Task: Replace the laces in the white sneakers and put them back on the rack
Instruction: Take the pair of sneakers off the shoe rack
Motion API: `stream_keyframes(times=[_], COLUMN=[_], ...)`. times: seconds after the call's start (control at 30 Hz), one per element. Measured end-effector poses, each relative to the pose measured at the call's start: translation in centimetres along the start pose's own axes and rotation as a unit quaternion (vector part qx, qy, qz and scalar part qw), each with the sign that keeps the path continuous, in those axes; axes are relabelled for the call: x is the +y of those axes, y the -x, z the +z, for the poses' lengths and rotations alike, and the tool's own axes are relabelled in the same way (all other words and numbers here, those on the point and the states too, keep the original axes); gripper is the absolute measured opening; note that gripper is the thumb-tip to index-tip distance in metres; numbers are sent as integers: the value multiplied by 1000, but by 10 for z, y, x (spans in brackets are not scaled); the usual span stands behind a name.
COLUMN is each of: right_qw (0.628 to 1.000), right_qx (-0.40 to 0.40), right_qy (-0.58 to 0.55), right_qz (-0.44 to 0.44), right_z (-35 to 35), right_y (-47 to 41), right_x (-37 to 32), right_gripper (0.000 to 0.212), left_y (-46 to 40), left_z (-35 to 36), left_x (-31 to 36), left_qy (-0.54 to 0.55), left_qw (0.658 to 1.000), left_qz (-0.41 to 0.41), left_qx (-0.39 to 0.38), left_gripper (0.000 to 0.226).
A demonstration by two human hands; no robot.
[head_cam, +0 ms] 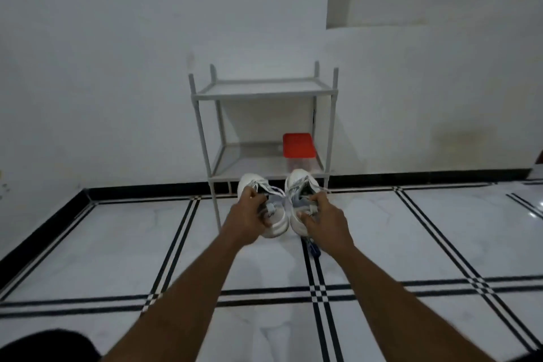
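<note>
Both arms reach forward toward the grey two-shelf rack (pixel 264 94) standing against the wall. My left hand (pixel 249 214) grips the left white sneaker (pixel 276 225) at its heel and collar. My right hand (pixel 323 217) grips the right white sneaker (pixel 296 179) the same way. The two shoes are side by side, toes pointing at the rack's lower shelf, held just in front of it. White laces show on both shoes. A dark blue object (pixel 313 247), perhaps a lace, lies on the floor under my right hand.
A clear container with a red lid (pixel 298 145) sits on the right of the rack's lower shelf. The top shelf holds nothing. White marble floor with black stripes (pixel 176 244) spreads around. A dark shape (pixel 44 347) shows at the bottom left.
</note>
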State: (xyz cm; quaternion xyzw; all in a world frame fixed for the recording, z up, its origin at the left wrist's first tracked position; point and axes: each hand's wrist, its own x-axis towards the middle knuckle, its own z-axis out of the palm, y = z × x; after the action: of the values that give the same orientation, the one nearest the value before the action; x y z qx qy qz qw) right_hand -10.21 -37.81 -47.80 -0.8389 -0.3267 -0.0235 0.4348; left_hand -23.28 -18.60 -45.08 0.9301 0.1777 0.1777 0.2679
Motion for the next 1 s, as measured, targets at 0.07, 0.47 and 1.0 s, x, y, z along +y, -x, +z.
stream_keyframes(times=[0.07, 0.47, 1.0], right_qw=[999, 969, 946], right_qx=[-34, -176, -163], right_qy=[-7, 2, 36], right_qz=[36, 175, 278], right_z=[29, 122, 137], right_y=[22, 125, 158], right_x=[31, 162, 169], right_gripper=[41, 43, 67], left_y=[20, 97, 78], left_z=[38, 174, 248], left_x=[-27, -121, -97], left_qy=[-16, -136, -74], left_qw=[999, 970, 983], left_qz=[-28, -96, -69], left_qx=[-44, -178, -151], left_gripper=[48, 30, 23])
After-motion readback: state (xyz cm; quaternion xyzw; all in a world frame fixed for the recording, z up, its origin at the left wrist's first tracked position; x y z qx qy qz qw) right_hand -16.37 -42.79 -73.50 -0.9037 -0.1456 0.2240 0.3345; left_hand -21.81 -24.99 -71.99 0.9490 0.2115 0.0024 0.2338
